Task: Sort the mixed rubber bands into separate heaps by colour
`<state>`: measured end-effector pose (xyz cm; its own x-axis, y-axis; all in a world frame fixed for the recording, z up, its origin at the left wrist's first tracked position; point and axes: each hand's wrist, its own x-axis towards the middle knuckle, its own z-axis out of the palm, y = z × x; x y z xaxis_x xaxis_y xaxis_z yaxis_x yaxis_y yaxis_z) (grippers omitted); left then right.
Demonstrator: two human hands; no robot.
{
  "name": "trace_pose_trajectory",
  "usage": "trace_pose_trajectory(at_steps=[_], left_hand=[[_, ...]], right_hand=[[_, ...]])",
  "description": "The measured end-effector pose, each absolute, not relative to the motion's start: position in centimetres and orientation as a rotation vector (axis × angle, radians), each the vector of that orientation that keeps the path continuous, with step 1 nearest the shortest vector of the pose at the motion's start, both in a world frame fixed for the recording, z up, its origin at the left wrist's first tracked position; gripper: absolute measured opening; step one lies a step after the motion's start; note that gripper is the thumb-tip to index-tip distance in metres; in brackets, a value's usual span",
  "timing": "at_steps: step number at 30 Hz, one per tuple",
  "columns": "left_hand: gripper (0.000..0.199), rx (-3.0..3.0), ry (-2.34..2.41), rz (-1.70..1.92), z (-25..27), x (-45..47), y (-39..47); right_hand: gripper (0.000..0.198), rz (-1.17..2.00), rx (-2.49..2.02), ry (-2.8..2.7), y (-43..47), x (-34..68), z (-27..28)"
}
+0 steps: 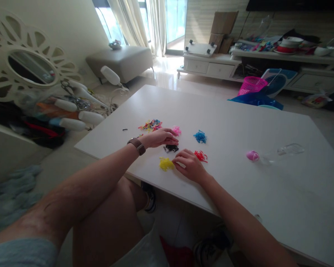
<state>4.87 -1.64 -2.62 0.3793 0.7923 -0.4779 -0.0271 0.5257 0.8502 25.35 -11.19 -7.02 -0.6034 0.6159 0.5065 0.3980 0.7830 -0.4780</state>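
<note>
My left hand (167,137) hovers over the black pile (171,148), close to the pink pile (176,130); its fingers are stretched out to the right, and nothing shows in them. At the edge of the yellow pile (166,164), my right hand (189,165) has its fingertips together; what they hold, if anything, is too small to name. Each pile is made of small thin coloured pieces, like little rubber bands. Beside my right hand lies a red pile (200,156), with a blue pile (200,137) farther back. A mixed-colour pile (150,125) sits beyond my left wrist.
One black piece (125,129) lies alone on the white table (239,126). To the right rests a clear plastic bottle (278,154) with a pink end. White lamp arms (91,118) stand at the table's left edge. A pink basket (250,86) is behind the table.
</note>
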Motion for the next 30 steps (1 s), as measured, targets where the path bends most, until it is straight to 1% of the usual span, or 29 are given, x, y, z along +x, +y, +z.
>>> trace_pose_trajectory(at_steps=[3, 8, 12, 17, 20, 22, 25, 28, 30], left_hand=[[0.017, 0.835, 1.059, 0.607, -2.3, 5.4, -1.9], [0.028, 0.84, 1.029, 0.567, -2.4, 6.1, -2.3], [0.035, 0.892, 0.937, 0.531, -3.1, 6.7, -2.5], [0.033, 0.996, 0.855, 0.463, -3.7, 7.4, -2.4], [0.03, 1.038, 0.85, 0.436, -3.4, 8.0, -2.1], [0.026, 1.057, 0.926, 0.52, -3.0, 8.3, -1.7], [0.023, 1.158, 1.171, 0.706, -2.4, 8.2, -0.4], [0.022, 1.447, 1.45, 0.8, -2.1, 7.4, 1.0], [0.018, 1.597, 1.555, 0.835, -2.3, 7.1, 1.7]], right_hand=[[0.013, 0.387, -0.753, -2.316, -11.2, 24.9, -7.5], [0.017, 0.232, -0.983, -2.068, -10.1, 26.1, -8.3], [0.024, 0.154, -1.064, -2.072, -9.3, 26.9, -8.6], [0.017, -0.039, -1.155, -2.131, -9.6, 27.0, -8.3], [0.015, -0.103, -1.171, -2.106, -9.8, 27.4, -7.9], [0.013, -0.126, -1.201, -2.03, -9.6, 28.1, -7.9], [0.01, -0.152, -1.277, -1.847, -9.3, 29.8, -8.1], [0.009, -0.144, -1.32, -1.722, -9.5, 31.5, -8.6], [0.009, -0.124, -1.331, -1.682, -9.9, 32.2, -8.9]])
